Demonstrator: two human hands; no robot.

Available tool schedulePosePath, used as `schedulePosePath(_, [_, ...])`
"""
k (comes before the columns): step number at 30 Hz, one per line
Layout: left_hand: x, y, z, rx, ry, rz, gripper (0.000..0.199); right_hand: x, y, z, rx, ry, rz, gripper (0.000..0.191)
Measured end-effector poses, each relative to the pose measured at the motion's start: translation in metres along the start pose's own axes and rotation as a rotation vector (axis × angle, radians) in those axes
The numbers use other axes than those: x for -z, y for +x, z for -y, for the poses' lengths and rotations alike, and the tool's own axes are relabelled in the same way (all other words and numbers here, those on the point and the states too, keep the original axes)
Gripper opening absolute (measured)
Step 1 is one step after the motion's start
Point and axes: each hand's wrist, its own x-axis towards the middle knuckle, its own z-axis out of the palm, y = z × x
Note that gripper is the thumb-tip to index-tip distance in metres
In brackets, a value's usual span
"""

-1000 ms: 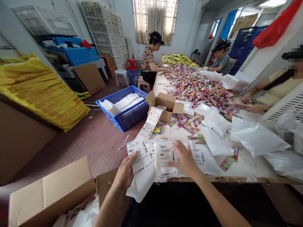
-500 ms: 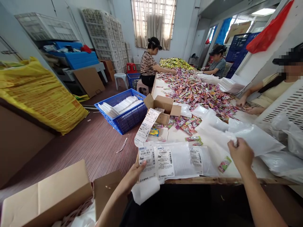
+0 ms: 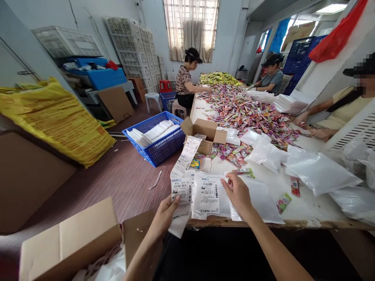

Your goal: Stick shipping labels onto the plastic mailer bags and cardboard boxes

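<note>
At the near edge of the table (image 3: 310,210), we find both hands occupied. Our left hand (image 3: 167,210) grasps a printed label (image 3: 181,191) between thumb and fingers, its lower end hanging past the table edge. Our right hand (image 3: 240,193) appears to pinch the upper left corner of a blank white pouch (image 3: 263,203), which lies flat to the right of a labelled pouch (image 3: 209,197) and seems to overlap its margin. Behind the held label, a label strip (image 3: 187,154) slopes down from beside an open cardboard box (image 3: 202,147); we cannot tell whether the two are joined.

In our judgement, sound practice calls for holding the label by its margin, away from the barcode, and keeping it untwisted. The pouch face is best drawn smooth, square to the table edge, since wrinkles would spoil adhesion and scanning.

As to writing, the held label appears to read "800- H20 26" along its top, and the one on the pouch roughly "101- S10 010". Both carry barcodes, small text and a bolder line at the foot, too blurred for us to certify. A yellow sack (image 3: 58,117) bears rows of red print, illegible to us. We can confirm no brand name.
</note>
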Motion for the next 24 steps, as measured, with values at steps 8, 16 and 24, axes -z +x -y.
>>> schedulePosePath(8, [-0.015, -0.032, 0.001, -0.207, 0.366, 0.302, 0.009, 0.023, -0.06, 0.066, 0.358, 0.461, 0.11, 0.029])
schedulePosePath(16, [-0.035, -0.026, -0.004, 0.29, -0.145, 0.187, 0.035, 0.003, -0.087, 0.069, 0.539, 0.353, -0.018, 0.021])
schedulePosePath(24, [-0.026, 0.017, 0.01, -0.036, -0.224, -0.301, 0.015, 0.089, -0.061, 0.037, 0.224, 0.544, -0.353, 0.015])
